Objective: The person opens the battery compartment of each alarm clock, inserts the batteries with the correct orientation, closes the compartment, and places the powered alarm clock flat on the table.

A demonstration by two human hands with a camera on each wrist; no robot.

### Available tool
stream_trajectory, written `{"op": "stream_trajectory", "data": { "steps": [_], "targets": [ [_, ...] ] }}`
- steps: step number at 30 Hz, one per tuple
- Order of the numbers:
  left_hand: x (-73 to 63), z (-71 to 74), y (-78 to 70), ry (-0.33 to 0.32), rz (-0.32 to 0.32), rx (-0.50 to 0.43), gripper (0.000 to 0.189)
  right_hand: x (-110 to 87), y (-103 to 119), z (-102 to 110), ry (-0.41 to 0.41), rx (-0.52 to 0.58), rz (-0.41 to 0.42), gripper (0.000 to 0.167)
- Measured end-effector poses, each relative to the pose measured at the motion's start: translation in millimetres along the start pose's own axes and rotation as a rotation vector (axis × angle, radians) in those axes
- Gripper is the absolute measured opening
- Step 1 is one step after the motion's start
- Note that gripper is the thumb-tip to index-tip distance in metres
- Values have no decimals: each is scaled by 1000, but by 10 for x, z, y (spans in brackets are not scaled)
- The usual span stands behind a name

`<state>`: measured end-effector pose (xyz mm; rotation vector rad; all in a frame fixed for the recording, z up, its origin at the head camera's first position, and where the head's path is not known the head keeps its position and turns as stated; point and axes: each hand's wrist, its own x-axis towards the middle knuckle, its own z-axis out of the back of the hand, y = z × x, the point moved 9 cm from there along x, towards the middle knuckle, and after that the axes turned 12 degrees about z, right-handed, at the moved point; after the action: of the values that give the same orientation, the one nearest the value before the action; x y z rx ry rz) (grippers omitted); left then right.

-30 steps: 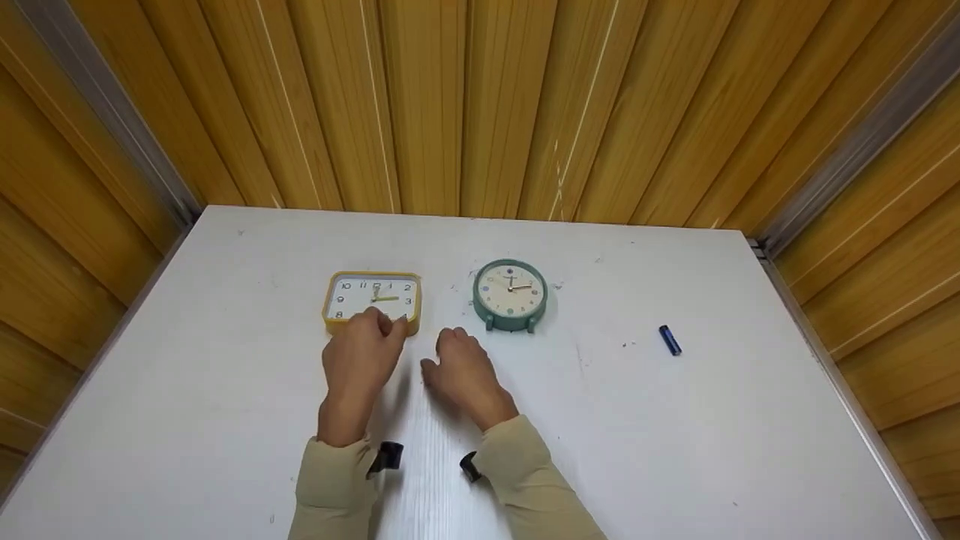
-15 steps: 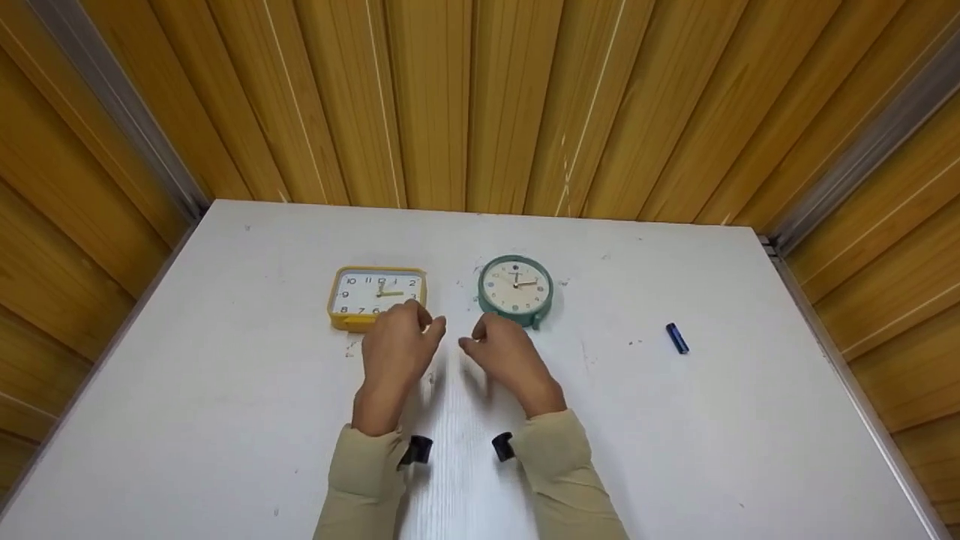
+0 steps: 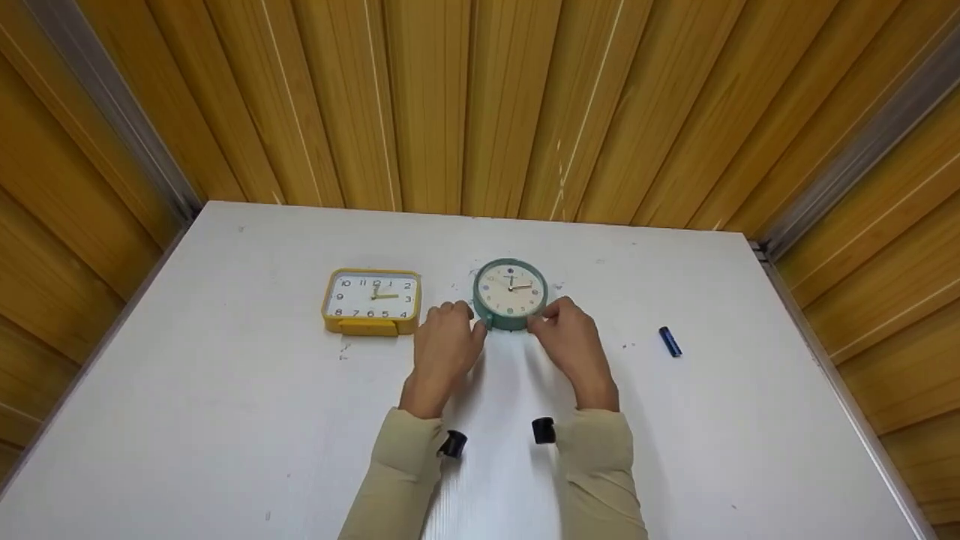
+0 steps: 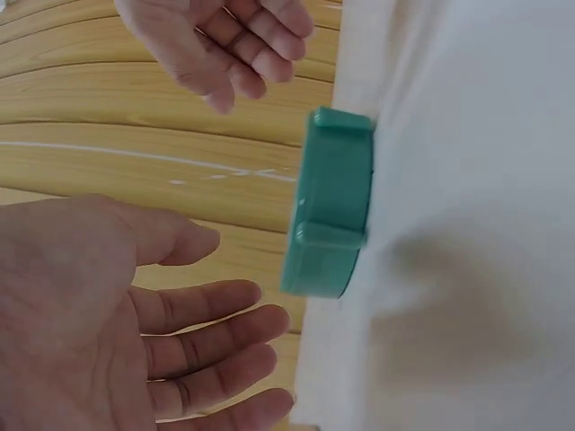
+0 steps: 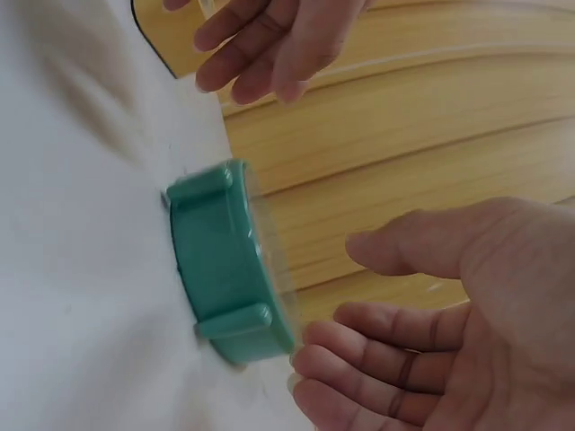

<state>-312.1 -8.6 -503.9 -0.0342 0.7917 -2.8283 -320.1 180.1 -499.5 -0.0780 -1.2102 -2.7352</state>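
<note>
A round green alarm clock (image 3: 511,291) lies face up on the white table, its two stubby feet toward the person. My left hand (image 3: 448,341) is at its lower left side, fingers relaxed. At its lower right my right hand (image 3: 574,341) has its fingertips close by the rim. Both wrist views show the green clock (image 4: 328,202) standing between the two hands with gaps around it. In the right wrist view the right hand (image 5: 449,332) has thumb and fingers spread apart. A yellow rectangular clock (image 3: 372,302) lies face up to the left of my left hand.
A blue battery (image 3: 670,342) lies on the white table (image 3: 225,420) at the right. Wood-patterned panels (image 3: 480,112) rise behind the table's far edge and along both sides. Black straps (image 3: 543,430) show at both sleeve cuffs.
Both hands have moved right, from the yellow clock to the green clock, and have spread apart to either side of it. The clocks and battery stay in place.
</note>
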Motion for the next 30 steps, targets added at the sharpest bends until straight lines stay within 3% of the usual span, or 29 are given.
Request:
{"op": "stream_trajectory", "data": {
  "steps": [5,10,20,26,30],
  "targets": [
    [27,-198,-17,51,-19,25,39,43,-173,-72,1,7,-47,34],
    [35,-295,-20,69,-51,0,39,71,-249,-169,29,9,-64,31],
    [38,-339,-36,129,-53,-46,44,88,-282,-221,28,13,-53,27],
    [28,-313,-32,118,-68,-36,39,88,-277,-223,43,-9,-28,14],
    [3,-290,-30,107,-83,-33,30,76,-309,-208,96,-39,-37,12]
  ]
}}
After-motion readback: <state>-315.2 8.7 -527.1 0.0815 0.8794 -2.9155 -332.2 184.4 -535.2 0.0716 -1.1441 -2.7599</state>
